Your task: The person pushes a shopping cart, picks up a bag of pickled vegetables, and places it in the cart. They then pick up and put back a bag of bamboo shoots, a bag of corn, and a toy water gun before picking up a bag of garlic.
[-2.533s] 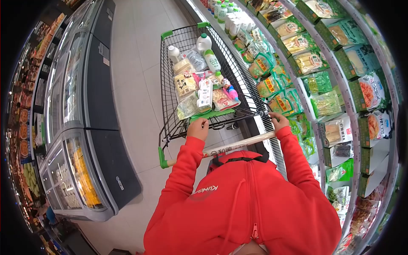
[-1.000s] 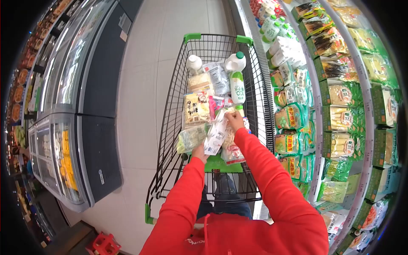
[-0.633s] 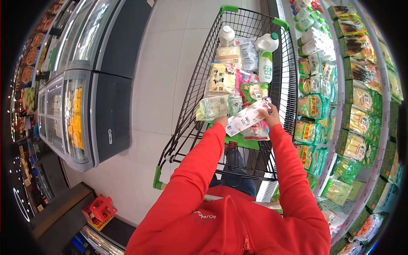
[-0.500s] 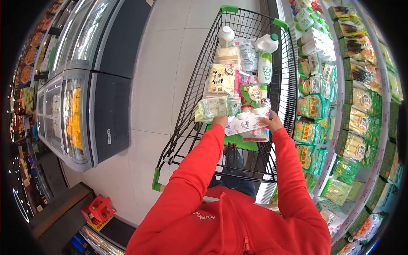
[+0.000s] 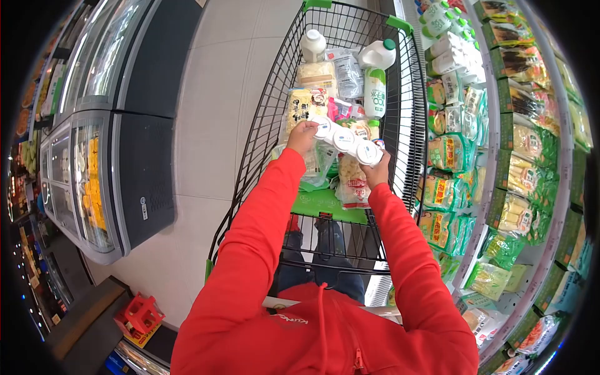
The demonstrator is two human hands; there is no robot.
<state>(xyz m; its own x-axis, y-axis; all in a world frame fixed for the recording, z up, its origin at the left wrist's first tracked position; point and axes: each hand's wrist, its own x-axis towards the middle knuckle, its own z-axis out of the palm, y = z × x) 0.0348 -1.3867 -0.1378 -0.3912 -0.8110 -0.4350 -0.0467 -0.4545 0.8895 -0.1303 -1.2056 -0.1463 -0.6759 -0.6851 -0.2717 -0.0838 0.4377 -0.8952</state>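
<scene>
A pack of three white round-lidded cups (image 5: 344, 140) is held over the shopping cart (image 5: 325, 201) between my two hands. My left hand (image 5: 302, 137) grips its left end, and my right hand (image 5: 379, 167) has hold of the right end from below. Beneath and beyond the pack lie a yellow noodle package (image 5: 304, 106), a green-labelled bottle (image 5: 375, 92), a white jug with a green cap (image 5: 378, 54), a white bottle (image 5: 312, 45) and several bags. Close to my right hand, a clear bag with red print (image 5: 354, 184) rests near the cart's green panel.
Shelves of packaged food (image 5: 450, 153) run along the right side of the cart. A grey display freezer (image 5: 140, 181) stands on the left, across the tiled floor (image 5: 203, 131). A red crate (image 5: 142, 312) sits at the lower left.
Both hands have raised the cup pack and moved it slightly farther into the cart. It has turned so that its round lids now show. The cart appears shifted left in view.
</scene>
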